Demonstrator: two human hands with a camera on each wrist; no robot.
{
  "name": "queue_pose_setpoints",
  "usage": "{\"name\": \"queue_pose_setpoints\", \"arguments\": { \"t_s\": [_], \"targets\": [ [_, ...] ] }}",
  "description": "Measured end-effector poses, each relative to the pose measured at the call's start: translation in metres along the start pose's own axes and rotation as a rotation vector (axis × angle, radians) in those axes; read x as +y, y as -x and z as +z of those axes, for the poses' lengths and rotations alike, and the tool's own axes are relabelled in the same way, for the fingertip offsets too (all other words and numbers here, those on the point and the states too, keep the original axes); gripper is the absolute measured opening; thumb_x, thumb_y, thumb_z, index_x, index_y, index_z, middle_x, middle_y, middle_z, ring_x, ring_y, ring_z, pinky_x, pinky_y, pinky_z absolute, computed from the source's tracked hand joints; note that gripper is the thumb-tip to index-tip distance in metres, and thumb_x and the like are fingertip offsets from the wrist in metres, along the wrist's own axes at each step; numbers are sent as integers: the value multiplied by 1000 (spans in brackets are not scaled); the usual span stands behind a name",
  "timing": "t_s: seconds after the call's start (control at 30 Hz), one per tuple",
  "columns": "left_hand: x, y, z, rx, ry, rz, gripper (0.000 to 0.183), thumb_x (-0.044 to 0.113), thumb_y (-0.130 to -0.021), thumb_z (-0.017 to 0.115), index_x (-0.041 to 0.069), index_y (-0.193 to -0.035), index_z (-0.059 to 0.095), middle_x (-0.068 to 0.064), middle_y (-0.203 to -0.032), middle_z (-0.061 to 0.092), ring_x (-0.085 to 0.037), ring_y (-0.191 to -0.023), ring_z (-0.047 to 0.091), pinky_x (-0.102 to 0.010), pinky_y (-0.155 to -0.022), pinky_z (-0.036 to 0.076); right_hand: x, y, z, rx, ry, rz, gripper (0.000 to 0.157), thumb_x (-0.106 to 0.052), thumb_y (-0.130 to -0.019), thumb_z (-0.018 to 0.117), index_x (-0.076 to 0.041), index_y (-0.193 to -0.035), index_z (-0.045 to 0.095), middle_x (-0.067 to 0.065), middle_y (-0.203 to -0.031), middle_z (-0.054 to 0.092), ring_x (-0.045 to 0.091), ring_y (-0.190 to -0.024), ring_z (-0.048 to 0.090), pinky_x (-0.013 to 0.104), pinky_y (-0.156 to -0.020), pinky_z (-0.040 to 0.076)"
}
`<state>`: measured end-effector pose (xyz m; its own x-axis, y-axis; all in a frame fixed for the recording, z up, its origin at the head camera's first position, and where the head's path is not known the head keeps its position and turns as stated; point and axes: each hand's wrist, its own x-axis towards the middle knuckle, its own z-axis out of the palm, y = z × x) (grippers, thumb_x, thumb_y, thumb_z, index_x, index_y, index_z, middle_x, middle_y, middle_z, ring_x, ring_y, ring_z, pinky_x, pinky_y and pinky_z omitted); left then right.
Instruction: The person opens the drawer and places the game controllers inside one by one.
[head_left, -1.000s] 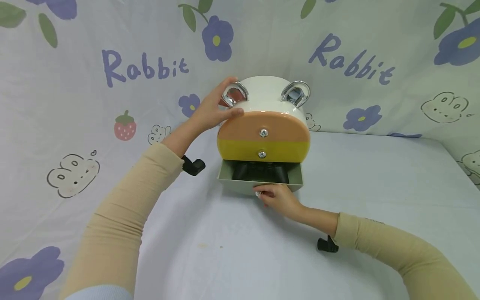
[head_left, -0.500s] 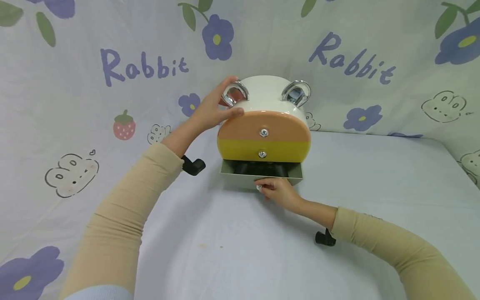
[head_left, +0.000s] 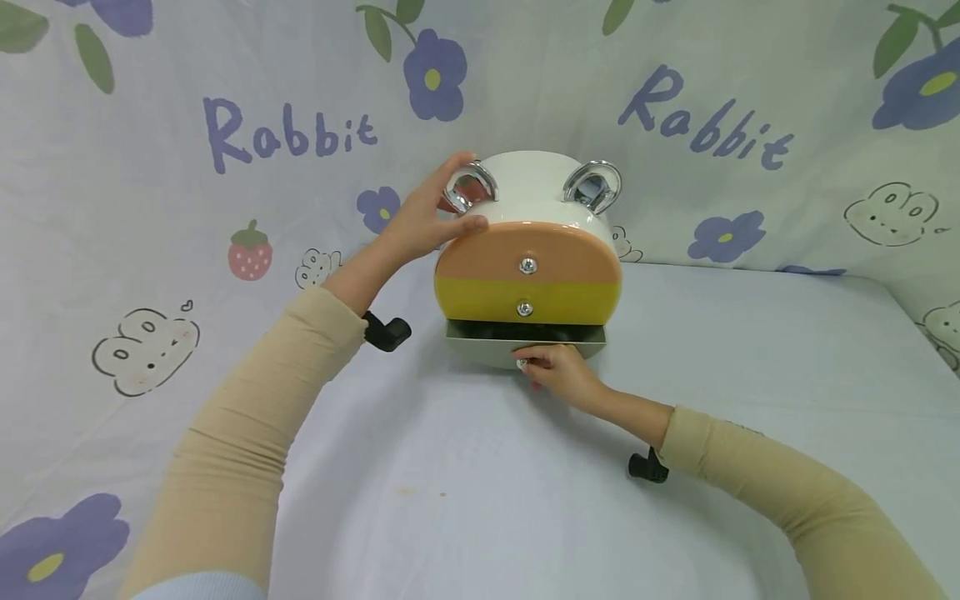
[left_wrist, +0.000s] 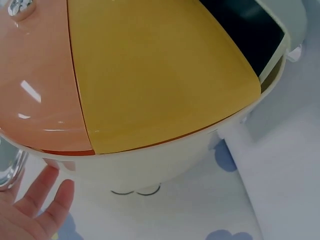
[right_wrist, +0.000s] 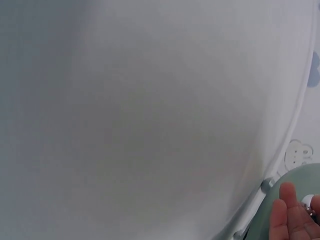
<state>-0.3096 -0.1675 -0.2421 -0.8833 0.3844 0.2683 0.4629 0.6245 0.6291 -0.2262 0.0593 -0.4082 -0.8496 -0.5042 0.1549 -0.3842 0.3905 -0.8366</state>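
A small white drawer box [head_left: 534, 187] with two chrome ear-shaped loops stands at the middle of the head view. Its orange drawer [head_left: 480, 254] and yellow drawer [head_left: 480, 300] are closed. Below them the pale green drawer [head_left: 480, 352] sticks out partway, its inside mostly dark. My right hand [head_left: 564, 375] pinches that drawer's round knob [head_left: 521, 364] between thumb and fingers. My left hand [head_left: 427, 218] holds the box's upper left corner, thumb on the front edge and fingers around the left ear loop [head_left: 487, 177]. The left wrist view shows its fingers [left_wrist: 55, 205] along the box's side.
A white cloth [head_left: 420, 533] covers the table, with small brown specks near the front. Behind the box hangs a printed curtain [head_left: 525, 83] with flowers and lettering. Black mounts [head_left: 388, 333] stick out from both wrists.
My right hand has pushed the green drawer further into the box, covering more of the black two-handled object inside. My left hand and the box have stayed put.
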Motion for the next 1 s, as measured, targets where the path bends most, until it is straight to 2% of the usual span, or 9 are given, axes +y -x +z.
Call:
{"name": "queue_pose_setpoints", "arguments": {
  "t_s": [0.13, 0.4, 0.77, 1.0],
  "targets": [
    [0, 0, 0, -5, 2, 11, 84, 47, -77, 68, 28, -144, 20, 3, -146, 28, -27, -105, 51, -40, -81, 48, 2, -4, -3, 12, 22, 0, 23, 0, -86, 59, 1, -108, 66, 18, -82, 65, 29, -61, 59, 19, -50, 40],
    [0, 1, 0, 0, 14, 17, 84, 49, -76, 68, 30, -143, 21, 3, -144, 31, -27, -105, 51, -41, -82, 47, 2, -7, -4, 10, 23, -10, 23, 0, -86, 58, 2, -108, 65, 19, -88, 66, 24, -60, 60, 18, -52, 42],
    [-1, -1, 0, -1, -21, 8, 84, 48, -77, 67, 29, -144, 20, 2, -144, 31, -27, -105, 52, -42, -83, 47, 5, -12, -3, 20, 19, 5, 24, -1, -88, 57, 2, -111, 64, 19, -88, 66, 28, -63, 62, 18, -50, 39],
    [-2, -1, 0, -1, -30, 10, 84, 47, -78, 68, 29, -144, 20, 3, -146, 28, -27, -105, 52, -41, -85, 47, 6, -14, -2, 37, 64, 8, 24, -4, -89, 56, 0, -111, 64, 17, -80, 66, 28, -62, 61, 19, -47, 36]
  ]
}}
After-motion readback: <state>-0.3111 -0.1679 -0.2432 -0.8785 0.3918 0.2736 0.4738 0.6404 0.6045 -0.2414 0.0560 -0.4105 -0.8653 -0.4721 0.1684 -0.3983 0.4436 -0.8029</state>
